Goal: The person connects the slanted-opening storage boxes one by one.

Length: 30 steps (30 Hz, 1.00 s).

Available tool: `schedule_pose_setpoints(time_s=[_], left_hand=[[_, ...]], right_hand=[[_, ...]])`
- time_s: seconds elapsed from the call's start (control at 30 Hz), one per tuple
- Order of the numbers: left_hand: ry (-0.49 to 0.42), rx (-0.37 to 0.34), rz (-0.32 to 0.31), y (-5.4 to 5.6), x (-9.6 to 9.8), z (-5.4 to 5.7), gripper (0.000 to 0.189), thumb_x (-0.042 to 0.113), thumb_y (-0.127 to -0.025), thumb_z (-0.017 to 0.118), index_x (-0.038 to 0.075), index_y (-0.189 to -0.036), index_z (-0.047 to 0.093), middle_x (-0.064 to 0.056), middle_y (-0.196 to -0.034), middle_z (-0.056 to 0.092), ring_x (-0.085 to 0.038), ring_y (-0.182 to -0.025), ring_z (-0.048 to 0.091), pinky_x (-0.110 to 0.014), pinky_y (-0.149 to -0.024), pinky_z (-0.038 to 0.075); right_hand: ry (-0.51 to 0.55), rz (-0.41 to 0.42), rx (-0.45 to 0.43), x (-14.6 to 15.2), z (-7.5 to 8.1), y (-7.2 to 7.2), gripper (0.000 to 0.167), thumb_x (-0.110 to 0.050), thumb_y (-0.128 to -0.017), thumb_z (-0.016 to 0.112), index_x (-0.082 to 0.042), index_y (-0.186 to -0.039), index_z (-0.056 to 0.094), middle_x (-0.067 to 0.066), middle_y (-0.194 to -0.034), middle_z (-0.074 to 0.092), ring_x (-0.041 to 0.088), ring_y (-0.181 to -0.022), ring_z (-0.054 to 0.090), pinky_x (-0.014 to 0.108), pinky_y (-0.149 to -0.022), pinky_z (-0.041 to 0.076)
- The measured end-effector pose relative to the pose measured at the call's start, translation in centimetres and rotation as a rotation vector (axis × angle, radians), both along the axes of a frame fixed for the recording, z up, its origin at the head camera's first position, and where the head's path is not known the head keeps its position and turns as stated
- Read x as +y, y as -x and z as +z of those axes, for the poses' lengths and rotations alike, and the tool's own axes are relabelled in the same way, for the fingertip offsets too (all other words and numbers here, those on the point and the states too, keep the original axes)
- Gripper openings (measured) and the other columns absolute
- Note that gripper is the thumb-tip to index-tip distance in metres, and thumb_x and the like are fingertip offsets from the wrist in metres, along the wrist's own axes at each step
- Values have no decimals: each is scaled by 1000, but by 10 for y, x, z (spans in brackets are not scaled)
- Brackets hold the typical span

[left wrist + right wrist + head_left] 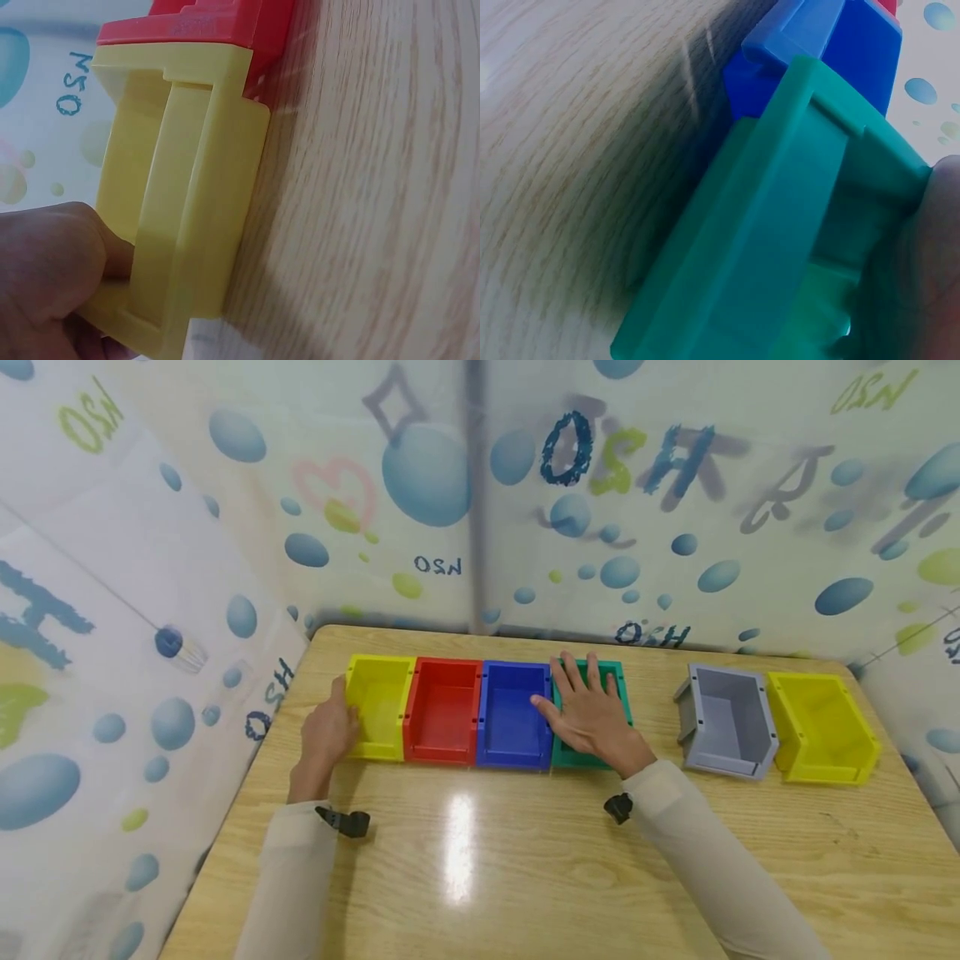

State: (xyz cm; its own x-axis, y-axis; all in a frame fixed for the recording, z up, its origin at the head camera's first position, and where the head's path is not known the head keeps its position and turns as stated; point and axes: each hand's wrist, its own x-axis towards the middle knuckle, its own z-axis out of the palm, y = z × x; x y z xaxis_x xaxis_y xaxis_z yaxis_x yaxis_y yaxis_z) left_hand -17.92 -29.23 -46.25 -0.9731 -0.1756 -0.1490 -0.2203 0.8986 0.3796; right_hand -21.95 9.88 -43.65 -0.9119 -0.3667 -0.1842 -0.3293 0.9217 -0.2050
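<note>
Four bins stand side by side in a row: yellow [382,697], red [445,714], blue [515,714] and green [573,758]. At the row's left end, my left hand [327,731] grips the outer side wall of the yellow bin. The left wrist view shows the thumb inside this yellow bin [217,210] and fingers outside it. Over the green bin lies my right hand [596,714], fingers spread and straight, covering much of its opening. In the right wrist view, part of that hand overlaps the green bin's [757,225] far side, and the blue bin [802,37] adjoins it.
To the right, apart from the row, a grey bin [726,727] stands beside a second yellow bin [825,735]. All rest on a wooden table [540,868]. A patterned curtain [435,577] hangs behind the table and along its left side.
</note>
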Motion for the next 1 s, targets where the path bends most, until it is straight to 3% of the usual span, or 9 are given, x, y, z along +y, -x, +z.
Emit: schedule_pose_setpoints(time_s=[0.27,0.47,0.67,0.83,1.0], left_hand=[[4,10,16,-3,-4,3,57,14,-102,41,4,-153,18,-30,-102,63,-33,-73,55,-46,-66,44],[1,26,0,-2,-3,1,58,14,-102,42,3,-154,18,-31,-102,64,-34,-72,56,-47,-66,45],[-3,27,-3,-1,-1,0,58,15,-102,43,4,-153,18,-32,-103,64,-35,-74,57,-48,-67,45],[-7,34,-4,-1,-2,-1,57,14,-102,42,4,-153,19,-32,-105,63,-35,-76,57,-49,-69,46],[-16,31,2,-2,-2,-1,56,14,-102,42,4,-153,19,-31,-105,63,-35,-75,57,-48,-68,45]], right_hand=[[36,21,-18,-5,-7,0,82,-66,-100,16,-13,-160,1,12,-167,-2,46,-149,-11,69,-113,6],[67,17,-38,1,-20,3,88,-73,-96,10,-13,-160,0,12,-167,-5,46,-148,-13,70,-112,5],[77,35,-42,3,-15,2,88,-71,-97,13,-11,-160,1,14,-166,-7,46,-148,-16,71,-111,8],[61,0,-4,-7,-7,-1,90,-73,-96,15,-10,-160,4,15,-166,-6,42,-149,-14,68,-113,5],[122,-6,76,-25,-10,4,93,-74,-95,17,-9,-160,6,12,-166,-13,38,-150,-16,63,-116,0]])
